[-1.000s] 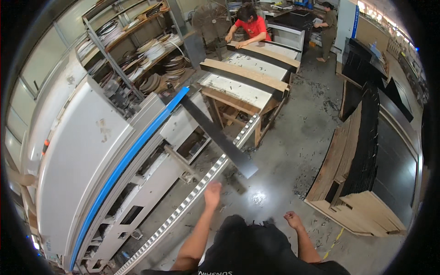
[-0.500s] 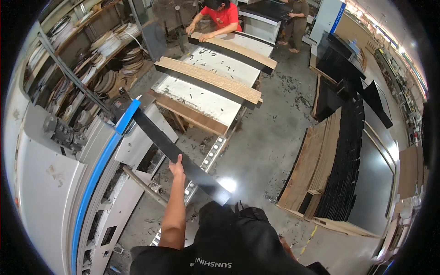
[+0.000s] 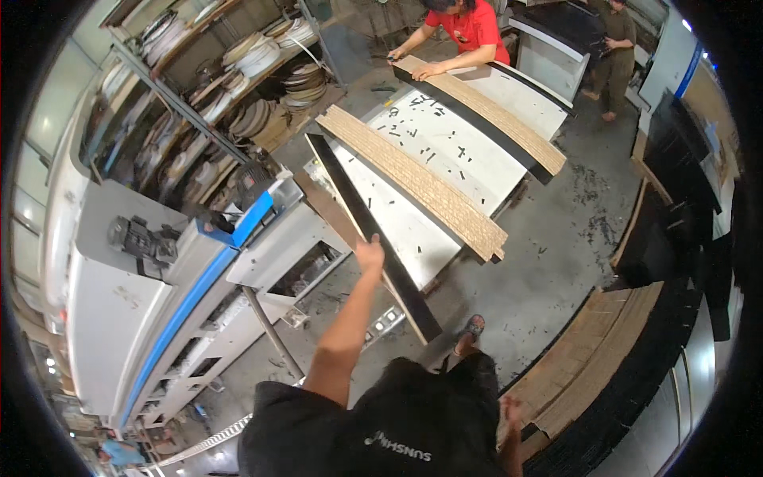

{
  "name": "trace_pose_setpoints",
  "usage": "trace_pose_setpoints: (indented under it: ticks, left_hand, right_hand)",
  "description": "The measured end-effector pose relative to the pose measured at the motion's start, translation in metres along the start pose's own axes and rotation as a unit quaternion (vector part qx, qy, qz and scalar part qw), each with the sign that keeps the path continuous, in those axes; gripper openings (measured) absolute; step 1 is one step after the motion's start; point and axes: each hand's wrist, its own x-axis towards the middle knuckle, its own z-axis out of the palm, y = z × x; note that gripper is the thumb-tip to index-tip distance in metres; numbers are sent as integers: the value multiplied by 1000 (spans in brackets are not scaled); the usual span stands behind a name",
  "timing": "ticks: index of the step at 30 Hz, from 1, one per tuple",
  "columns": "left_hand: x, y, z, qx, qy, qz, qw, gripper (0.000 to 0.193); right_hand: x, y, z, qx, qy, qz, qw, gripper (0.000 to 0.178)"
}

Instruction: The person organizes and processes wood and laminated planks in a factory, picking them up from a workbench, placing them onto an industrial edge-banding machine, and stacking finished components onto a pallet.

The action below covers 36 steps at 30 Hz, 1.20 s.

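My left hand is closed around the edge of a long narrow black board, a little past its middle. The board is tilted, with a pale edge showing along its left side. Its far end is over or against the left edge of a white-topped table; whether it touches cannot be made out. A stack of long strips with pale wood edges lies on the table just right of the board. My right hand hangs low by my side, near a large stack of boards; its fingers are too small and blurred to read.
A co-worker in a red shirt leans over another strip stack at the table's far side. A second person stands behind. To the left is a long machine with a blue rail. Shelves hold coiled edging. Black scraps litter the table and floor.
The board in my left hand has swung away from the machine's end to the table's left edge. My body and view have turned left and stepped forward; my right hand has come into sight.
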Motion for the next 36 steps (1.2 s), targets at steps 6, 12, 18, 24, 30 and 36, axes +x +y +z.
trace_pose_setpoints:
  ticks: [6, 12, 18, 24, 30, 36]
  left_hand:
    - [21, 68, 67, 67, 44, 13, 997, 53]
    - [34, 90, 115, 37, -46, 33, 998, 51]
    - [63, 81, 108, -28, -179, 74, 981, 55]
    - [238, 65, 45, -113, -60, 80, 989, 62]
    - [521, 127, 5, -253, -143, 95, 952, 102]
    - [647, 204, 28, -177, -351, 51, 918, 112]
  right_hand:
    - [146, -211, 54, 74, 26, 8, 997, 71]
    - [206, -332, 203, 202, -57, 134, 969, 98]
    - [208, -360, 309, 314, -52, 220, 922, 102]
    - [220, -391, 333, 346, 33, 253, 903, 105]
    - [231, -395, 337, 406, 80, 259, 873, 110]
    - [240, -417, 369, 298, 87, 215, 926, 110]
